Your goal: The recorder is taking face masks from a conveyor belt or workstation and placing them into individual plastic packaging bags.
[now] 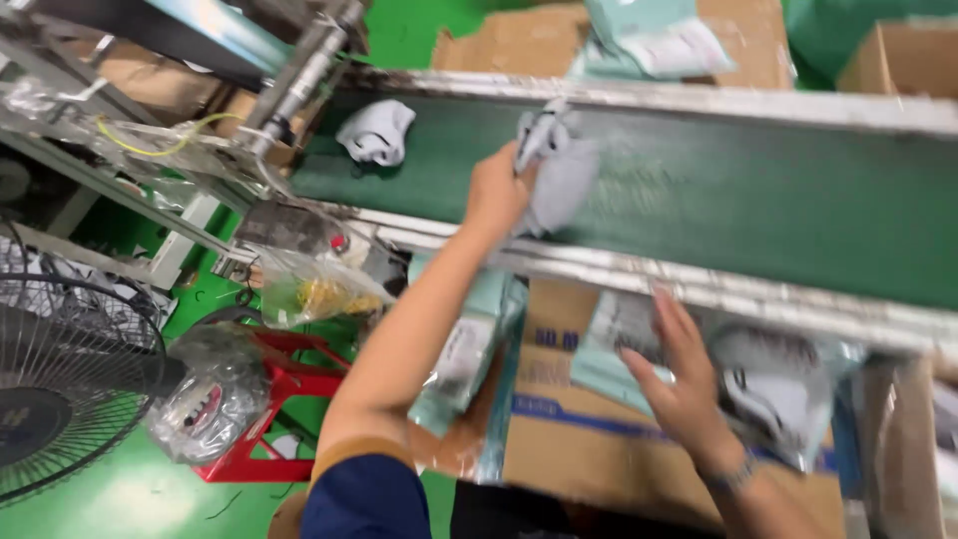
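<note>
The green conveyor belt (758, 200) lies open to the right of the grey cloth bundle (559, 170), with bare room further left up to the folded grey cloth (377, 132). Its metal side rails (798, 299) border it. Below, packets (768, 379) crowd the cardboard box (569, 439).

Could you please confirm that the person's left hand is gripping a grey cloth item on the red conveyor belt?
Not quite: the head view shows the conveyor belt is dark green, not red. The rest holds: the left hand grips the crumpled grey cloth item on that belt.
</note>
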